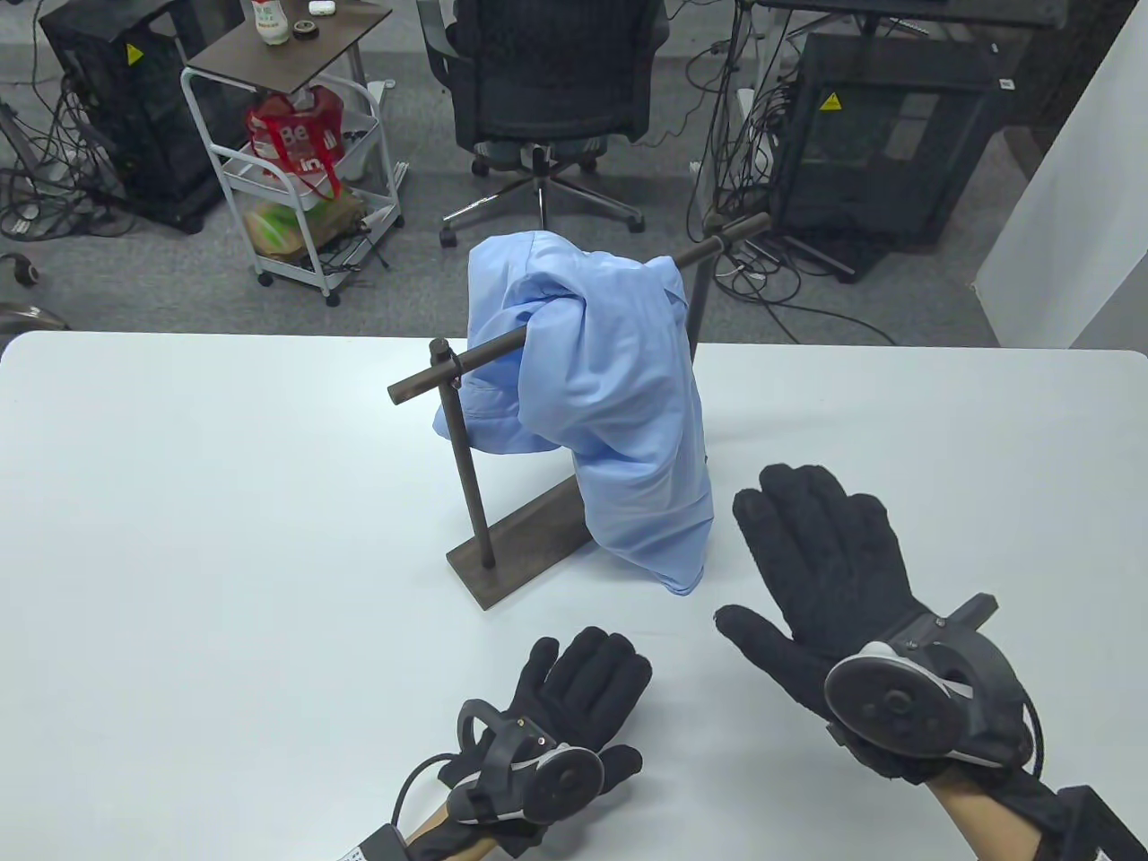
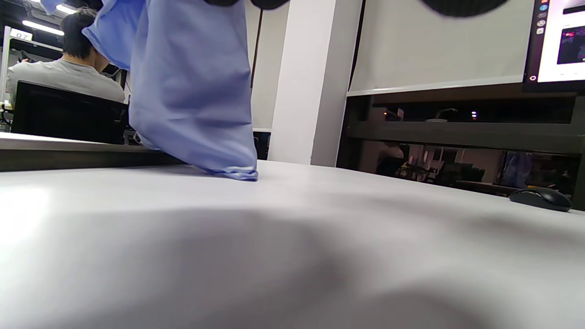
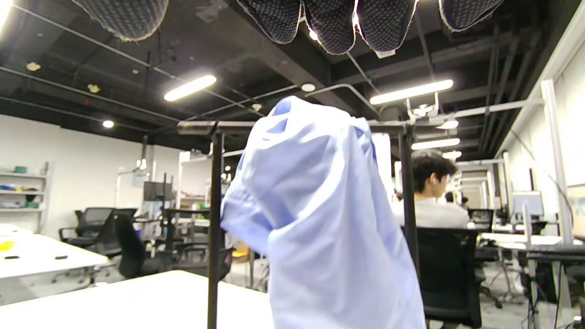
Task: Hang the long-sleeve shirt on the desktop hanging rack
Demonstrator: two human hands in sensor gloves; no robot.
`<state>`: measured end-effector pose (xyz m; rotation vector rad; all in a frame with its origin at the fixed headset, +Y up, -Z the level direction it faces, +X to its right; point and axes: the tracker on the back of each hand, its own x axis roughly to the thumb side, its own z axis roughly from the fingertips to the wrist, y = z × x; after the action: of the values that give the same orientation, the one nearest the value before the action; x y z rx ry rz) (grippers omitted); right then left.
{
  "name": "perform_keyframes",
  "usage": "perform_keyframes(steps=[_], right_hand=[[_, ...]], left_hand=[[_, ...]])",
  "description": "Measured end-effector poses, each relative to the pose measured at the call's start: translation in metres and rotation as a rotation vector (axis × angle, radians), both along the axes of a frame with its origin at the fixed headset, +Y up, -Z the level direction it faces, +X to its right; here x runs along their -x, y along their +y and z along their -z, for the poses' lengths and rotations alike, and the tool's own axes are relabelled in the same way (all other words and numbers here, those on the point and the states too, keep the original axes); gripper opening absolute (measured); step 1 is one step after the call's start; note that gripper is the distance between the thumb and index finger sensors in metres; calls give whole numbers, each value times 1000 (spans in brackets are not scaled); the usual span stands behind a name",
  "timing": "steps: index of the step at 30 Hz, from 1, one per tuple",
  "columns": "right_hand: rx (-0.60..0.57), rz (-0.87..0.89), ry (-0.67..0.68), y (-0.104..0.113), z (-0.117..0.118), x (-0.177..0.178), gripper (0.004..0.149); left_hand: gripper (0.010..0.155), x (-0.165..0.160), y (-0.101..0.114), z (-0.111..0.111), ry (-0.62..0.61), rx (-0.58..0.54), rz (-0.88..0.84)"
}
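Hanging looks essentially done: the light blue long-sleeve shirt (image 1: 610, 395) is draped in a bunch over the horizontal bar of the desktop hanging rack (image 1: 466, 448), with its lower hem touching the white table (image 1: 179, 538) just past the rack's flat base. It sits bunched, not spread, so a tidy-up of the folds may be all that is left, as a judgement.

Left hand (image 1: 574, 700) lies near the table's front edge, fingers extended and relaxed, gripping nothing. Right hand (image 1: 825, 565) is raised just beside the shirt's lower edge, fingers spread wide, palm down, not touching the cloth as far as the table view shows. Right wrist view shows its fingertips (image 3: 338, 27) at the top edge, free of fabric.

Writing: the red bag (image 1: 296, 134) on the white cart (image 1: 309, 260) behind the table shows partial white letters, roughly "Be" and "in"; the rest is hidden. Yellow warning triangles sit on the two black cabinets (image 1: 879, 152); their symbols are too small to read. The bottle's label on the cart top is unreadable.
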<state>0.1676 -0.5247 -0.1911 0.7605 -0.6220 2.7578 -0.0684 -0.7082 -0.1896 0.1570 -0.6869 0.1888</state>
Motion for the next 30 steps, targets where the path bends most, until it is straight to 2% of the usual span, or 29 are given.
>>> perform_keyframes(steps=[13,19,30], right_hand=[[128,-6,37,-90,-11,-9,79],[184,3,67,-118,-18,-4,79],[246,-5,78,-151,-17,1,79]], left_hand=[[87,1,-1,0,6,2,3],[87,1,-2,1,11,5,7],[87,1,-2,2,12,6,10]])
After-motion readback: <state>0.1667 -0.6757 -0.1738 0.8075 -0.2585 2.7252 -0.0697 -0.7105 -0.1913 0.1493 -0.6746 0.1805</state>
